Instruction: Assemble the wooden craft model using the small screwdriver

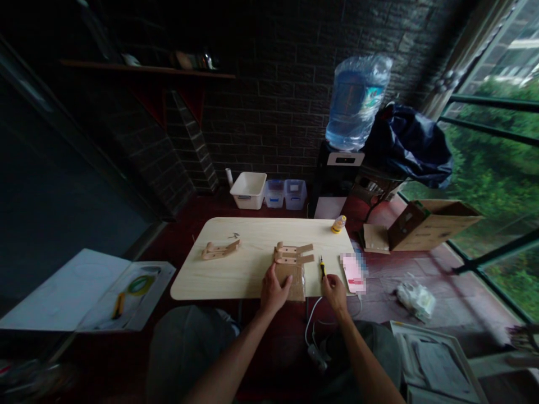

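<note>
My left hand (pixel 275 289) is at the near left edge of a brown cardboard piece (pixel 295 280), its fingers along the side and its thumb on top, gripping it. At the far end of the cardboard lies a wooden assembly (pixel 290 253) with two slatted arms pointing right. My left fingertips reach close to it; I cannot tell if they touch. My right hand (pixel 334 289) is closed around the near end of a yellow-and-black screwdriver (pixel 323 268), whose tip points away from me. Another wooden assembly (pixel 221 249) lies on the table's left side.
Small metal parts (pixel 234 235) and a yellow-capped bottle (pixel 338 224) lie farther back on the table (pixel 248 280). A pink pixelated item (pixel 352 272) is at the right edge, near a white cable (pixel 309 322). An opened white case (pixel 126 292) stands left; a water dispenser (pixel 337 174) stands behind.
</note>
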